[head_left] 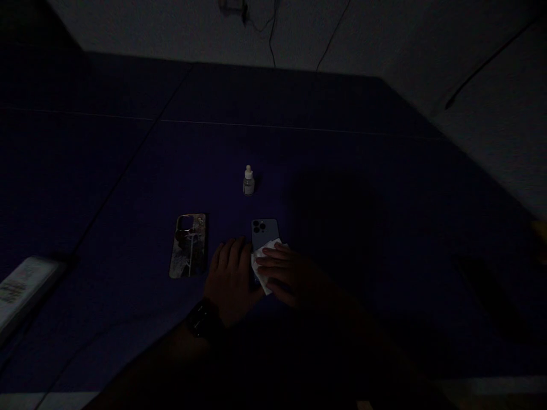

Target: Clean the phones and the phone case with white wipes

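A smartphone [267,228] lies back up on the dark blue surface, its camera lenses at the far left corner. On its lower part is a folded white tissue [260,263], with my right hand [282,273] closed over it and pressing it against the phone. My left hand [229,279] lies flat along the phone's left side, fingers stretched forward. Its thumb reaches toward the phone's lower end; whether it touches is too dark to tell. Left of that hand rests a patterned phone case [188,246]. Beyond the phone stands a small dropper bottle [248,182] with a white top.
A white box [26,287] with printing sits at the left edge. Toward the right, a dark flat object [487,290] is barely visible. Cables [272,40] hang down the pale wall behind the blue surface [205,154]. The whole scene is dim.
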`<state>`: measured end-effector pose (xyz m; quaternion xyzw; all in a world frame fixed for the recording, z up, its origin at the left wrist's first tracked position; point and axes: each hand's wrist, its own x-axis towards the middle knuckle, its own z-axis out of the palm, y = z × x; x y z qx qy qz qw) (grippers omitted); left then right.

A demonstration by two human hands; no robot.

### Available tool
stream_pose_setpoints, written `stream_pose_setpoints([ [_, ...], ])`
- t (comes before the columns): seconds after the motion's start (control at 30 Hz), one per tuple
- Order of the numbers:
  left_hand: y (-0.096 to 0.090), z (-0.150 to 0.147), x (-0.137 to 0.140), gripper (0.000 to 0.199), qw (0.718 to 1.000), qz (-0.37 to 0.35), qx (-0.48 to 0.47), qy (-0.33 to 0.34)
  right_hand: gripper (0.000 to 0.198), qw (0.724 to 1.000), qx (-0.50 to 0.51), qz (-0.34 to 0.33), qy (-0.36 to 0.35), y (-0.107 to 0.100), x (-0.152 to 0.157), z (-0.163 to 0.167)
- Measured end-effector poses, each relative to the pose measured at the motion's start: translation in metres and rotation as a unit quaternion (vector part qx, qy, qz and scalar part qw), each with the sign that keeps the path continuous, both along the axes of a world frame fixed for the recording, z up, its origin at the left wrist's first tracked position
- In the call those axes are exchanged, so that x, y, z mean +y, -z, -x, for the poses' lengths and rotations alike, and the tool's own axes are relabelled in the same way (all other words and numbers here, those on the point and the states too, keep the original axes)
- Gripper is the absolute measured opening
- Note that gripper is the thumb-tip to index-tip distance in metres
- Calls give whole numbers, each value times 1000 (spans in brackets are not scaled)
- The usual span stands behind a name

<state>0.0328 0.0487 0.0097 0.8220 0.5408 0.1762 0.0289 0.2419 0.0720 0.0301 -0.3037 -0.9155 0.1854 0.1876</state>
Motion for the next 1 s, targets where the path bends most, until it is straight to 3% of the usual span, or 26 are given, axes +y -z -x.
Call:
stream_pose_setpoints([
  [0.13, -2, -1, 0, 80, 1000, 2, 10, -17, 23, 1000, 21, 5, 12, -3, 6, -9],
  [0.27, -2, -1, 0, 77, 1000, 1, 15, 1, 28, 999, 20, 14, -40, -3, -1, -4],
  [0.43, -2, -1, -1, 79, 1000, -5, 17, -9, 28, 1000, -19, -3, 6, -3, -3, -4],
  [0.67, 0, 0, -1, 74, 1000, -1, 16, 4, 29, 1000, -8, -2, -25, -6, -4, 3],
  [0.8, 0, -1, -1, 83, 1000, -1, 17, -11, 22, 999, 13, -40, 11, -5, -4, -10],
  [1.0, -2, -4, -1, 77, 1000, 4, 9, -8, 26, 999, 35, -40, 12, -2, -13, -25],
])
